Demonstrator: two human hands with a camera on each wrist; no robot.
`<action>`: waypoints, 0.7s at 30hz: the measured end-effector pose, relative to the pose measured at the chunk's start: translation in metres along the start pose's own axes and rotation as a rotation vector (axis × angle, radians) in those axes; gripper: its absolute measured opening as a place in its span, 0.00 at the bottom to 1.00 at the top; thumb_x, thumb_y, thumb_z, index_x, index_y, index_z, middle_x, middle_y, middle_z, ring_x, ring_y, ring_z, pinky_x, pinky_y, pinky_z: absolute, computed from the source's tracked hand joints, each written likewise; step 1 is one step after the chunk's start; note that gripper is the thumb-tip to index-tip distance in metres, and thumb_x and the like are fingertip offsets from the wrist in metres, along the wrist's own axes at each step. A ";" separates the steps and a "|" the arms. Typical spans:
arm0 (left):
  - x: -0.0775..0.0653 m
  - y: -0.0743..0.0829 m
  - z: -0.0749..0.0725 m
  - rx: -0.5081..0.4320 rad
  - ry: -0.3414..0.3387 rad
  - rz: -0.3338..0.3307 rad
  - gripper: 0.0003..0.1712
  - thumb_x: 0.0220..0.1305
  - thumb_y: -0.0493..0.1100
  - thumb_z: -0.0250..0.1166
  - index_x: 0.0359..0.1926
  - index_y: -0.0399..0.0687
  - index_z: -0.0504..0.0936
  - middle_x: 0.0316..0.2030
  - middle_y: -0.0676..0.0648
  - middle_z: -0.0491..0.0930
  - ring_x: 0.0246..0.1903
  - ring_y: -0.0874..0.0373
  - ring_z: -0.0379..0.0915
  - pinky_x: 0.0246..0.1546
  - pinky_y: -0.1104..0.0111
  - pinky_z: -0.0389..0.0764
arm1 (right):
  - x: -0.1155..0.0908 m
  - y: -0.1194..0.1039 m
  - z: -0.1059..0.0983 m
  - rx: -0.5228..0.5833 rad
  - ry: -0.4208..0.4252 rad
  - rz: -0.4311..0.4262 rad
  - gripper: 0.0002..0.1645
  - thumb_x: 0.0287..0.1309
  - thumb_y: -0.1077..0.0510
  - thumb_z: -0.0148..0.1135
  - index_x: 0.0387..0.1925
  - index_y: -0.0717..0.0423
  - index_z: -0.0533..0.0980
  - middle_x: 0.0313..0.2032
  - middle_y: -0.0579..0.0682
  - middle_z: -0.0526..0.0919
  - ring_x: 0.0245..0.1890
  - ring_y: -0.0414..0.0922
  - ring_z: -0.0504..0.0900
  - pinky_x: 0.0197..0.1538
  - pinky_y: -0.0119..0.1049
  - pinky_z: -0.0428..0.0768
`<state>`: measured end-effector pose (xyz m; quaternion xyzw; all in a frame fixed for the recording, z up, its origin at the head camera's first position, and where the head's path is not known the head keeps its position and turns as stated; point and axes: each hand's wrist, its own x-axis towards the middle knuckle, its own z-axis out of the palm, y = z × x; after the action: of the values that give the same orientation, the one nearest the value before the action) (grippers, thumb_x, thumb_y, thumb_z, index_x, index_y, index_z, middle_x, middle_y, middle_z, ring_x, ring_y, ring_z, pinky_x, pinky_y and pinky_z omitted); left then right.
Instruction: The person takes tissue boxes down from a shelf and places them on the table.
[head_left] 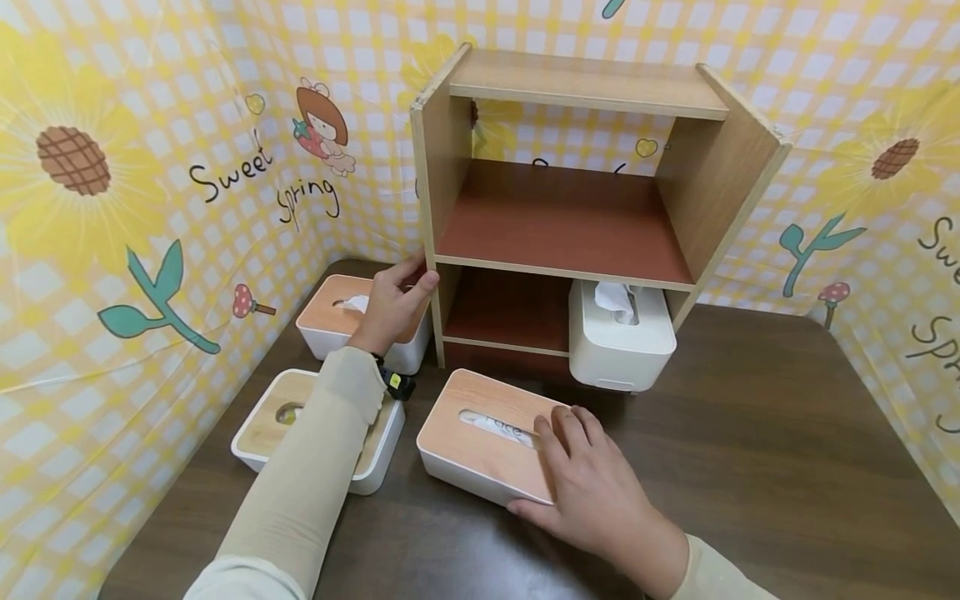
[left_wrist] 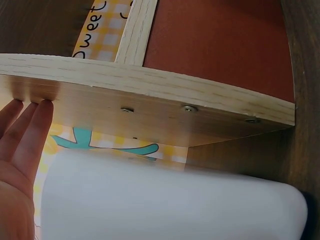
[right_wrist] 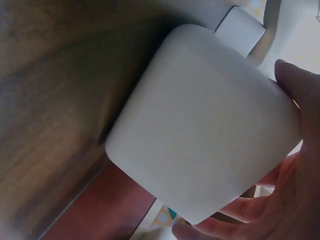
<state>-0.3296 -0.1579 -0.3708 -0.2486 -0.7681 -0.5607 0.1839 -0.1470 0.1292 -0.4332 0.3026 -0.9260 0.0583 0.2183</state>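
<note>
Right hand (head_left: 592, 483) grips white rectangular tissue box with pinkish lid (head_left: 483, 452); left hand (head_left: 393, 304), straight-fingered, touches tan wooden shelf unit (head_left: 566, 218).

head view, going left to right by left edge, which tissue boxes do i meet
bamboo-lidded tissue box → back peach-lidded tissue box → front peach-lidded tissue box → all-white tissue box

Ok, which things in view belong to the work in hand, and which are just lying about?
In the work:
tissue box, gripped by the right hand
shelf unit, touched by the left hand

Apparently just lying about:
all-white box, partly in the lower compartment
rear-left box, front-left box
</note>
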 end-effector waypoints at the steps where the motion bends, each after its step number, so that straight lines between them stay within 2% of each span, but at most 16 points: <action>1: 0.000 0.000 0.000 -0.001 0.001 0.001 0.26 0.69 0.36 0.61 0.66 0.35 0.69 0.55 0.34 0.77 0.48 0.48 0.77 0.44 0.74 0.77 | 0.000 0.000 0.001 0.003 0.001 -0.006 0.58 0.40 0.20 0.63 0.58 0.62 0.70 0.53 0.63 0.71 0.54 0.63 0.69 0.53 0.53 0.75; 11: 0.000 0.000 0.000 0.001 -0.003 -0.016 0.28 0.70 0.42 0.61 0.66 0.36 0.69 0.56 0.35 0.76 0.48 0.51 0.77 0.43 0.73 0.78 | -0.001 0.007 0.007 0.031 0.037 -0.079 0.55 0.43 0.24 0.64 0.58 0.63 0.70 0.53 0.65 0.71 0.55 0.65 0.68 0.60 0.53 0.68; 21: -0.001 -0.003 0.000 -0.005 0.012 -0.010 0.26 0.69 0.39 0.62 0.65 0.35 0.70 0.55 0.34 0.77 0.47 0.49 0.77 0.43 0.74 0.78 | -0.001 0.013 0.008 0.040 0.004 -0.101 0.55 0.43 0.23 0.64 0.59 0.60 0.71 0.56 0.63 0.69 0.58 0.63 0.66 0.62 0.51 0.67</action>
<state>-0.3303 -0.1590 -0.3732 -0.2418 -0.7668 -0.5652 0.1850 -0.1568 0.1383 -0.4403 0.3532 -0.9076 0.0662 0.2169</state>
